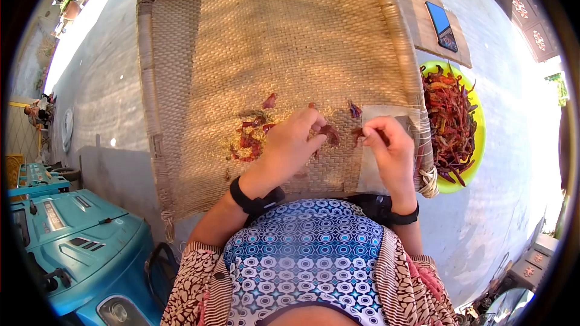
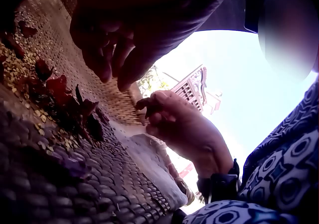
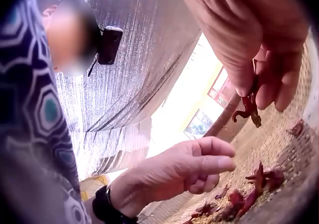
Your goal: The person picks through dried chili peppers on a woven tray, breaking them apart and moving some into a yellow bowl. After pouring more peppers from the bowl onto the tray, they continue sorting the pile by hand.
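My right hand (image 1: 393, 148) pinches a dried red chili (image 3: 247, 109) between thumb and fingers; its curled end and stalk hang below the fingertips in the right wrist view. To its left, my left hand (image 1: 290, 148) hovers over the woven bamboo tray (image 1: 272, 42). The left fingers are loosely bent, with thumb and fingertips apart and nothing visible between them. Beneath and around that hand lie torn dark red chili pieces (image 1: 249, 142) among scattered pale yellow seeds (image 1: 226, 127). A separate chili piece (image 1: 269, 101) rests farther up the tray.
A yellow-green basin (image 1: 479, 127) heaped with dried chilies (image 1: 447, 124) stands right of the tray. Beyond it, a phone (image 1: 441, 26) lies on a brown board (image 1: 417, 0). A pale sheet (image 1: 376, 169) covers the tray's near right corner. A teal vehicle (image 1: 90, 247) stands at the left.
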Tool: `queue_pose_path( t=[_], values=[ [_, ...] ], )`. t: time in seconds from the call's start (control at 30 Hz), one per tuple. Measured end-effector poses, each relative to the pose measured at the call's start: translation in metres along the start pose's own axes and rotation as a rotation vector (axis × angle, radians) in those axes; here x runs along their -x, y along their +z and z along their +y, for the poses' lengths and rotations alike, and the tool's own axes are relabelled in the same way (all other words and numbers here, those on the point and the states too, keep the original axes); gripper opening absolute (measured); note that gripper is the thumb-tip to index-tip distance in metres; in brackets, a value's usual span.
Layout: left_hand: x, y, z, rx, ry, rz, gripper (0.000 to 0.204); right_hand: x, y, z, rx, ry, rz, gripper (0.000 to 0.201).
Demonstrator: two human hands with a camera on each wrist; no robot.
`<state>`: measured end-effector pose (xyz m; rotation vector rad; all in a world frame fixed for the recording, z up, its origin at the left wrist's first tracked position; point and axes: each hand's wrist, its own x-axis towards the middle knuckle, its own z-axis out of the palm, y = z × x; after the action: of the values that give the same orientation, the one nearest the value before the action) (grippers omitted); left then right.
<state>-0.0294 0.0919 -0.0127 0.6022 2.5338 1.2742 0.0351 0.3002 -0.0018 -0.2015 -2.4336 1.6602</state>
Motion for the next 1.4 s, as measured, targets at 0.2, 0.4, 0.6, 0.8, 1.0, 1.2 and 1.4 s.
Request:
queue_pose_path(
  t=[0.2, 0.4, 0.6, 0.8, 1.0, 1.2, 1.4],
  values=[
    [-0.004, 0.005, -0.020, -0.210, 0.081, 0.019, 0.025, -0.016, -0.079, 0.020, 0.315, -0.031, 0.580, 0.014],
    [-0.012, 0.013, -0.020, -0.296, 0.095, -0.127, 0.022, -0.008, -0.068, 0.005, 0.412, 0.067, 0.624, 0.020],
    [-0.009, 0.001, -0.009, -0.181, 0.086, -0.095, 0.015, -0.004, -0.018, -0.001, 0.255, -0.041, -0.039, 0.027],
    [-0.004, -0.006, -0.005, 0.138, -0.012, -0.074, 0.013, -0.003, 0.021, -0.013, 0.122, -0.054, -0.271, 0.033],
    [0.000, 0.007, -0.011, 0.479, -0.119, -0.107, 0.015, 0.002, 0.034, -0.012, 0.020, -0.012, -0.241, 0.026],
    [-0.002, -0.009, -0.009, 0.464, -0.161, -0.014, 0.015, -0.001, 0.013, -0.007, 0.106, -0.095, -0.042, 0.017],
    [0.006, -0.032, -0.027, -0.224, -0.033, 0.031, 0.024, -0.010, -0.069, 0.004, 0.374, -0.028, 0.483, 0.018]
  ],
)
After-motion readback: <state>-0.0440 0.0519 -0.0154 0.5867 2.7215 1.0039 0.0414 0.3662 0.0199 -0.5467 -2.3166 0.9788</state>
